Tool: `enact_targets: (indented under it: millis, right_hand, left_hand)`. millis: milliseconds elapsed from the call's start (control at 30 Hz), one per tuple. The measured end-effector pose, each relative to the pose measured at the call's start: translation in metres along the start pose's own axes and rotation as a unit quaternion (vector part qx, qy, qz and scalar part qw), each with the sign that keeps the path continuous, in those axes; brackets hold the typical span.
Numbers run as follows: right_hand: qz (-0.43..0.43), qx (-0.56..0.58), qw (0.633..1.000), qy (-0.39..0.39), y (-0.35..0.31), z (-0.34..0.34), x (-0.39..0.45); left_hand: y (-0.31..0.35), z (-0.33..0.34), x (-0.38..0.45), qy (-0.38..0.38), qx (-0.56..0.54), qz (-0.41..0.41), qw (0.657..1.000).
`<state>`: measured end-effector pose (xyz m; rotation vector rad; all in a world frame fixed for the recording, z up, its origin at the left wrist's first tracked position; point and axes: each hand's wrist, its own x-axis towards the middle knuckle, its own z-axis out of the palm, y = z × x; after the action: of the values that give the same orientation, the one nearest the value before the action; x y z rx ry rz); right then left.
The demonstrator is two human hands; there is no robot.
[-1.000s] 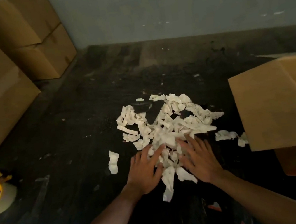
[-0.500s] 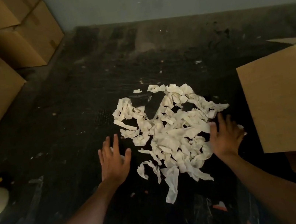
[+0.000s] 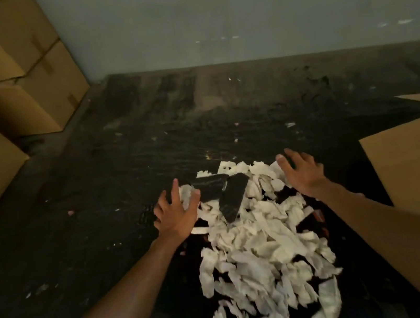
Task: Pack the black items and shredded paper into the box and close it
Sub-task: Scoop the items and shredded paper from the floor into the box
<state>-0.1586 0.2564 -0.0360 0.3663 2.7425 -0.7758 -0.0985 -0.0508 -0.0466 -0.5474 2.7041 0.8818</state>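
Nearest us, the pile of shredded paper (image 3: 261, 249) spreads over the dark floor (image 3: 73, 208), running from 6 o'clock toward centre. At its far end, our left hand (image 3: 176, 213) sits at the pile's 9 o'clock edge, fingers spread, gripping nothing. Our right hand (image 3: 301, 171) hovers at 2 o'clock, fingers splayed, empty. Between them two black items (image 3: 233, 199) lie on the shreds. The cardboard box's flap (image 3: 419, 167) shows at 3 o'clock. Stacked cartons (image 3: 12, 80) stand at 10 o'clock.
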Motion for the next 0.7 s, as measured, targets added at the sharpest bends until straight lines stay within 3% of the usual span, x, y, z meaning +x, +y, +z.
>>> enact_targets:
  millis: [133,200,267,400,467,533,600,700]
  right_hand:
    - [-0.088,-0.170,0.974,-0.120,-0.037,0.004,0.020]
    - [-0.095,-0.124,0.976,-0.150,-0.061,0.013,0.009]
    - [-0.096,-0.009,0.982,-0.162,-0.073,0.023,-0.001]
    - [-0.183,0.096,0.970,-0.126,-0.068,0.018,-0.024]
    - [-0.221,0.105,0.959,-0.145,-0.059,0.003,-0.046]
    - [-0.252,0.072,0.943,-0.205,-0.044,-0.014,-0.075]
    - [-0.259,-0.033,0.930,-0.259,-0.025,-0.025,-0.106]
    - [-0.253,-0.155,0.927,-0.228,0.003,-0.019,-0.139]
  left_hand:
    - [0.035,0.001,0.029,-0.071,0.004,-0.046,0.996]
    - [0.046,0.008,0.037,-0.115,-0.011,-0.055,0.992]
    - [0.050,0.009,0.035,-0.160,-0.080,-0.025,0.984]
    - [0.046,-0.002,0.018,-0.108,-0.139,0.105,0.979]
    - [0.039,-0.016,0.001,-0.095,-0.134,0.164,0.973]
    - [0.024,-0.028,-0.019,-0.104,-0.090,0.260,0.956]
    - [0.005,-0.037,-0.045,-0.111,0.010,0.348,0.931]
    - [-0.019,-0.034,-0.082,-0.139,0.164,0.379,0.900]
